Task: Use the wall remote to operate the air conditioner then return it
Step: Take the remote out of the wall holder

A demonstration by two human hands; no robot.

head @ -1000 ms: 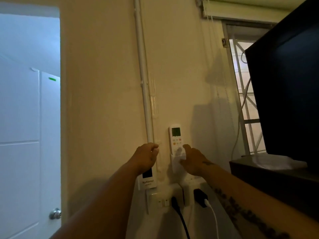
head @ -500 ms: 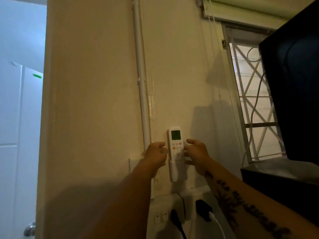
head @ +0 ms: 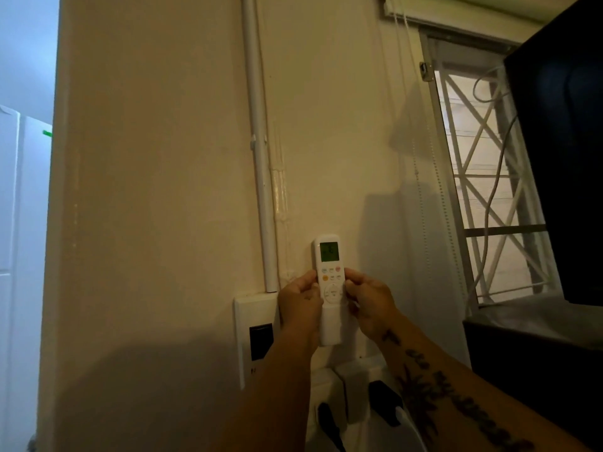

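Both hands gripping remote (head: 330, 275) sides, left hand (head: 300, 301), right hand (head: 368, 301), remote upright, screen topmost

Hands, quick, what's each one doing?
Left hand: closed on the air conditioner remote, left edge.
Right hand: closed on its right edge.

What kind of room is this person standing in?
Most likely a room in a home, perhaps a bedroom or living room. An air-conditioner remote sits in a wall holder, a window has a roller blind and grille, and plugs fill wall sockets below.
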